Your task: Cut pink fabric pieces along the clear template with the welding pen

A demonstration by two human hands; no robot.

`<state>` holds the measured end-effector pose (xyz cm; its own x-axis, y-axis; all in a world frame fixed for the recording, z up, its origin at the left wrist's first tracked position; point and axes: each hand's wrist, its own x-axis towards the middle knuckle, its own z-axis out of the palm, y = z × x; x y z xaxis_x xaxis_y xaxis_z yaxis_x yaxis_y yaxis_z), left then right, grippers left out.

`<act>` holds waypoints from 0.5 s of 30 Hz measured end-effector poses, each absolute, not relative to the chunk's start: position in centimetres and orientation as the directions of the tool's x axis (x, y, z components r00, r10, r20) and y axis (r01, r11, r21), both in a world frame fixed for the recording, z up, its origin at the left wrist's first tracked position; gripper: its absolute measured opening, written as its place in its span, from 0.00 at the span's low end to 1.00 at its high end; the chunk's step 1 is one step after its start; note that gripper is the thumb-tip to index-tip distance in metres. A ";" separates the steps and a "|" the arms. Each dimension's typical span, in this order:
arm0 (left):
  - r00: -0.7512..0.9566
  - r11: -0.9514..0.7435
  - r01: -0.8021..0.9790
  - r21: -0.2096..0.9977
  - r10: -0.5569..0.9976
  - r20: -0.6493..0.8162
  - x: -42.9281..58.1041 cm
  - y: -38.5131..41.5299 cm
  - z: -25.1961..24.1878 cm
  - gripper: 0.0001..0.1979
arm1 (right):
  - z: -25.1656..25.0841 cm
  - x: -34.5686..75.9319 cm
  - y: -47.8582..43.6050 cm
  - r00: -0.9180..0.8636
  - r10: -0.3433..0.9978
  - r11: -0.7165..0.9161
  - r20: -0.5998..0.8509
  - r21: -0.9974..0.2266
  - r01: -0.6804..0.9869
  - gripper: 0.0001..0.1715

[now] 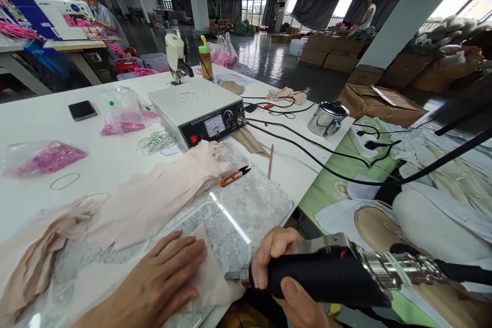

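Our left hand (165,274) lies flat, holding nothing, on the pale cloth (211,287) on the shiny mat (265,200). Our right hand (274,248) grips the black tool (319,274), its tip (233,276) at the cloth's edge. If the cloth slides, the tip could poke our left hand.

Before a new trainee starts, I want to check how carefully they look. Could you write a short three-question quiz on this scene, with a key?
1. True or false: the right hand grips the black tool while the left hand rests on pale cloth.

2. In the picture, which lies to the right of the orange snips?
A) the phone
B) the pencil
C) a bag of pink pieces

3. What colour is the large switch on the front of the white box?

Key: 1. True. 2. B, the pencil. 3. Red.
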<state>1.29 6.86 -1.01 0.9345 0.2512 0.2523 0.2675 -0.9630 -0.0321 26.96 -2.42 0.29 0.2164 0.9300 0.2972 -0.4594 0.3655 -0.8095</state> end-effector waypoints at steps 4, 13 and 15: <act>0.936 -0.965 0.262 -0.021 0.249 0.251 1.2 6.9 -1.4 0.20 | 0.6 26.9 -2.5 0.215 0.924 0.382 0.317 -0.801 -0.461 0.13; 0.894 -0.934 0.356 0.042 0.353 0.277 1.6 6.5 -1.5 0.20 | 1.7 27.5 -2.4 0.194 0.926 0.374 0.324 -0.858 -0.353 0.13; 0.892 -0.932 0.362 0.036 0.357 0.277 1.8 6.2 -1.5 0.20 | 2.3 28.1 -2.7 0.121 0.962 0.272 0.246 -0.912 -0.306 0.12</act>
<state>1.75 6.24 -1.47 0.8921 0.3569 0.2772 0.3615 -0.9317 0.0361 28.06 -2.75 2.33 0.1214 0.9617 0.2458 -0.3062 0.2718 -0.9123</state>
